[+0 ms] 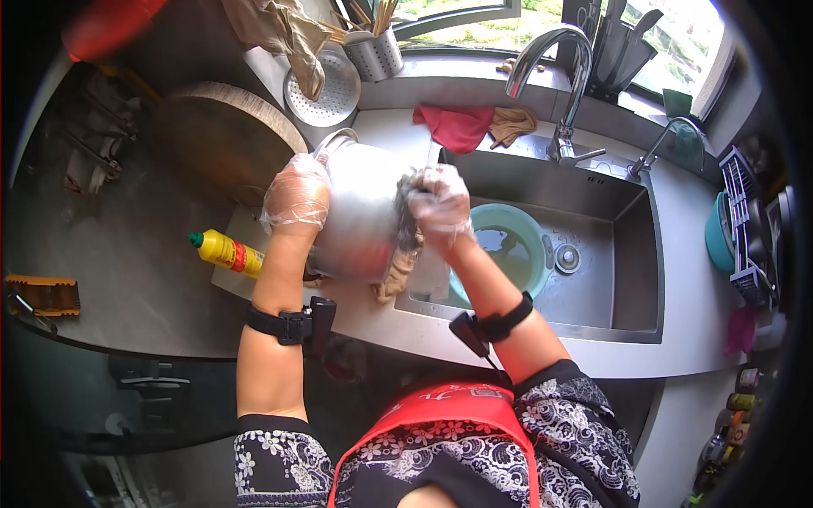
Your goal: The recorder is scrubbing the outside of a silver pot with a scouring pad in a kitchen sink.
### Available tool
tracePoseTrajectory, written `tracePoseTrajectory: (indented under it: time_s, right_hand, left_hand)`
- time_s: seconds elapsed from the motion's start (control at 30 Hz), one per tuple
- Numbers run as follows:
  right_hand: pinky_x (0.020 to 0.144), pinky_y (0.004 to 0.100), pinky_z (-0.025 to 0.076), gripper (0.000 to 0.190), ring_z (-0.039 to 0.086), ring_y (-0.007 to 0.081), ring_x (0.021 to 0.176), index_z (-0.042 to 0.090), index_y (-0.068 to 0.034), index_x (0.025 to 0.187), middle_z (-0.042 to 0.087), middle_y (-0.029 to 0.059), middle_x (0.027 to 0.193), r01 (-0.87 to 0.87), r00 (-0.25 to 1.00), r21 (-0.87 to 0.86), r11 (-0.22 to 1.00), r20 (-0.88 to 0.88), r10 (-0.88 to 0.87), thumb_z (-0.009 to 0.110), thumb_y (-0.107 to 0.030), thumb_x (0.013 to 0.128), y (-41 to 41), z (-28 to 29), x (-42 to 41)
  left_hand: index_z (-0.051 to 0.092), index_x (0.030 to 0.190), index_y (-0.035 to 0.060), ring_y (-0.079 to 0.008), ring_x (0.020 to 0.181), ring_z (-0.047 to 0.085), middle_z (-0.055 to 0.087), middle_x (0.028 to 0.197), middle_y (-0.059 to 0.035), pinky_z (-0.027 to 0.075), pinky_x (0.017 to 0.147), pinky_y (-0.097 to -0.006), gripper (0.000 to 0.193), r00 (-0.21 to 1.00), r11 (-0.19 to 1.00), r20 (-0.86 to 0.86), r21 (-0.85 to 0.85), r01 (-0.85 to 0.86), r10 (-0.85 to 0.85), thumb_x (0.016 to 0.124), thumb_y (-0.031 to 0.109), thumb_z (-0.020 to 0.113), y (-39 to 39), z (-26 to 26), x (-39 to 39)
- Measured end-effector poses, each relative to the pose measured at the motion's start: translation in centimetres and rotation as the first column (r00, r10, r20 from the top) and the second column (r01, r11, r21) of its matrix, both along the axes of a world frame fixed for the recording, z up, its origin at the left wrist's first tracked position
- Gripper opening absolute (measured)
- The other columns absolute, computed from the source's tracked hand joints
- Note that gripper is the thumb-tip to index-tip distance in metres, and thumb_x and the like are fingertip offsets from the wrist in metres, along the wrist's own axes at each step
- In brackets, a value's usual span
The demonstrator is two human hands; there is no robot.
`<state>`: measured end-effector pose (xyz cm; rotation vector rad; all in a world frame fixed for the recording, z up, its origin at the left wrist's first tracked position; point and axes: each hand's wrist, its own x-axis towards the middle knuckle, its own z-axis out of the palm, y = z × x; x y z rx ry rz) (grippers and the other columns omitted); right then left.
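A shiny metal pot (362,209), tilted on its side, is held over the counter left of the sink. My left hand (297,192), in a clear plastic glove, grips its rim end on the left. My right hand (441,202), gloved too and blurred, presses a dark grey scouring pad (405,206) against the pot's right side. A brown cloth (399,273) lies under and beside the pot. The yellow bottle with a green cap (232,251) lies by my left forearm. In the sink (587,305) sits a light-blue basin (546,254) with cloudy water.
Behind the sink rise a large chrome faucet (575,95) and a smaller tap (664,136). A red cloth (457,127) hangs at the sink's back left corner. A round wooden board (228,140), a perforated metal disc (322,89) and a chopstick holder (375,57) stand at the back left.
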<state>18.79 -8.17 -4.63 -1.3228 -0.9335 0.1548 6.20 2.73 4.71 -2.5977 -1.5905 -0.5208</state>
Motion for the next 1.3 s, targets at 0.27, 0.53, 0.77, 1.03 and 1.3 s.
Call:
tracePoseTrajectory:
  time_s: [0.27, 0.53, 0.77, 1.03, 1.3]
  right_hand:
    - [0.067, 0.0330, 0.045, 0.011, 0.056, 0.0261, 0.076, 0.061, -0.004, 0.071, 0.058, 0.0116, 0.073, 0.074, 0.963, 0.090, 0.993, 0.253, -0.095, 0.058, -0.002, 0.061, -1.3, -0.8, -1.0]
    - [0.061, 0.0352, 0.043, 0.009, 0.054, 0.0290, 0.066, 0.060, -0.006, 0.067, 0.055, 0.0128, 0.066, 0.027, 0.942, 0.218, 0.976, 0.321, -0.098, 0.055, -0.001, 0.061, -0.8, -0.6, -1.2]
    - [0.061, 0.0346, 0.046, 0.009, 0.056, 0.0284, 0.064, 0.060, -0.005, 0.069, 0.056, 0.0122, 0.064, 0.024, 0.971, 0.022, 0.999, 0.239, -0.029, 0.057, -0.004, 0.060, -0.3, 0.2, 0.4]
    - [0.060, 0.0344, 0.045, 0.005, 0.055, 0.0285, 0.061, 0.058, -0.002, 0.065, 0.056, 0.0135, 0.063, 0.018, 0.976, 0.048, 0.999, 0.216, -0.028, 0.056, -0.003, 0.060, -0.1, 0.3, 0.8]
    - [0.058, 0.0365, 0.045, 0.010, 0.054, 0.0305, 0.061, 0.059, -0.006, 0.066, 0.055, 0.0131, 0.063, 0.012, 0.953, 0.084, 0.996, 0.300, -0.037, 0.054, -0.002, 0.058, -0.3, 0.5, 0.7]
  left_hand:
    - [0.058, 0.087, 0.0050, -0.0384, 0.081, 0.059, 0.061, 0.084, -0.0215, 0.046, 0.071, -0.0441, 0.041, 0.997, 0.997, -0.018, -0.018, 0.070, -0.070, 0.087, 0.042, 0.039, 0.8, -0.1, 0.2]
    - [0.058, 0.086, 0.0047, -0.0388, 0.080, 0.058, 0.061, 0.082, -0.0217, 0.046, 0.071, -0.0444, 0.041, 0.995, 0.995, -0.001, -0.012, 0.100, -0.100, 0.087, 0.041, 0.039, 1.1, -0.1, 0.1]
    - [0.058, 0.086, 0.0048, -0.0385, 0.080, 0.058, 0.061, 0.082, -0.0217, 0.046, 0.071, -0.0444, 0.040, 0.998, 0.998, 0.008, -0.013, 0.059, -0.059, 0.087, 0.041, 0.040, 1.3, -0.1, 0.3]
    - [0.058, 0.084, 0.0058, -0.0381, 0.078, 0.059, 0.061, 0.080, -0.0212, 0.047, 0.069, -0.0443, 0.039, 0.997, 0.997, 0.007, 0.007, 0.071, -0.071, 0.086, 0.041, 0.041, 1.7, -0.9, -0.1]
    - [0.058, 0.084, 0.0054, -0.0381, 0.077, 0.059, 0.061, 0.079, -0.0210, 0.047, 0.068, -0.0441, 0.040, 0.998, 0.998, 0.019, -0.005, 0.060, -0.060, 0.086, 0.041, 0.042, 1.0, 0.0, 0.0]
